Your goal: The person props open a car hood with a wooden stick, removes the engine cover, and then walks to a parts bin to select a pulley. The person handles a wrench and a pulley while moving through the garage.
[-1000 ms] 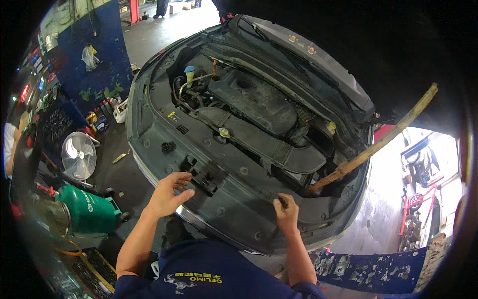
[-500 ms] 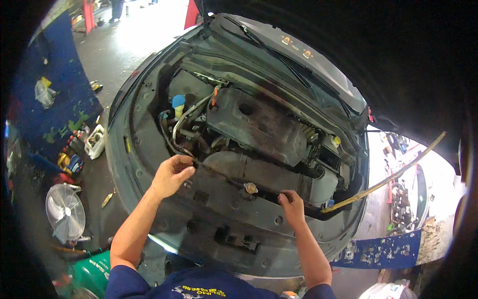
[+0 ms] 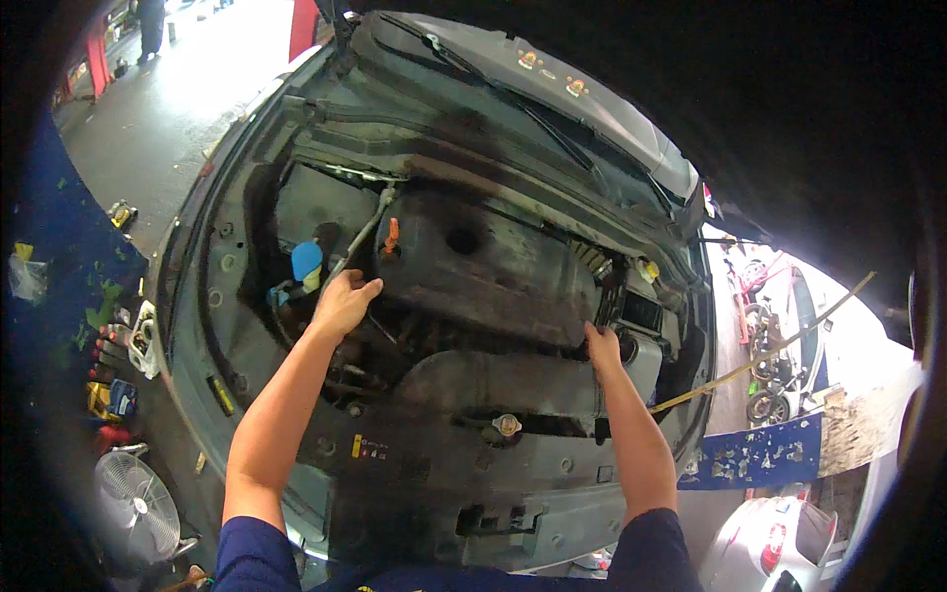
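Beneath a raised hood, a dark plastic engine cover [image 3: 493, 271] fills the middle of the engine bay. My left hand [image 3: 345, 301] is by its front left corner, beside a pale pipe [image 3: 370, 232]. The fingers there are curled and partly hidden, so what they grip does not show; the thumb points toward the cover. At the front right corner of the cover, my right hand [image 3: 603, 347] has its fingers closed on the edge. An orange handle [image 3: 393, 237] stands at the cover's left end, and a blue cap [image 3: 306, 259] lies farther left.
A metal radiator cap [image 3: 507, 426] sits in front of the engine. One yellowish rod [image 3: 769, 350] slants up at the right, probably propping the hood. On the floor at left is a fan [image 3: 138, 508], near several bottles. A white car [image 3: 769, 543] stands lower right.
Both hands have moved from the front panel area up to the engine cover, the left to its left corner, the right to its right corner. The view has shifted and come closer.
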Motion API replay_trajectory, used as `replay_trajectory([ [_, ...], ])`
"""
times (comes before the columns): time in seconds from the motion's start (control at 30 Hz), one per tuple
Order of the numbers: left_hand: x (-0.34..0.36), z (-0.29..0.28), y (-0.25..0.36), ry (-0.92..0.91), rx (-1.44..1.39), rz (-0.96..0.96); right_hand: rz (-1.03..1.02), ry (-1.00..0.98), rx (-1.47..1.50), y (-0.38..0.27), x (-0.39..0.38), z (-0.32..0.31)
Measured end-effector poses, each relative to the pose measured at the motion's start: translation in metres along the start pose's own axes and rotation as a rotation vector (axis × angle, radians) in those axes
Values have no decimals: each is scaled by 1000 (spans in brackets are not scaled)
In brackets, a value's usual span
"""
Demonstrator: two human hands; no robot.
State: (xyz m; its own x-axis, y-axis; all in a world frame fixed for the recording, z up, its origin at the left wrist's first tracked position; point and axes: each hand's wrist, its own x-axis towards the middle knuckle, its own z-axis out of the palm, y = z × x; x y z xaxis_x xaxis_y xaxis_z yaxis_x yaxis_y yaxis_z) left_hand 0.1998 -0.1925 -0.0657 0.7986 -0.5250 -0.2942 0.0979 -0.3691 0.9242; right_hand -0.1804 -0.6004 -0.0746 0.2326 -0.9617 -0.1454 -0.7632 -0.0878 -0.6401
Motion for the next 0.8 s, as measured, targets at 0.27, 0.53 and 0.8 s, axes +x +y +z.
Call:
replay_trajectory([
  [0.27,29,53,-28,35,-64,-173,249,-82,108,56,104,44],
  [0.53,35,55,-39,35,-297,-150,499,-122,287,33,80,38],
  [0.8,31,52,-34,-21,-244,-126,497,-169,393,18,50,44],
])
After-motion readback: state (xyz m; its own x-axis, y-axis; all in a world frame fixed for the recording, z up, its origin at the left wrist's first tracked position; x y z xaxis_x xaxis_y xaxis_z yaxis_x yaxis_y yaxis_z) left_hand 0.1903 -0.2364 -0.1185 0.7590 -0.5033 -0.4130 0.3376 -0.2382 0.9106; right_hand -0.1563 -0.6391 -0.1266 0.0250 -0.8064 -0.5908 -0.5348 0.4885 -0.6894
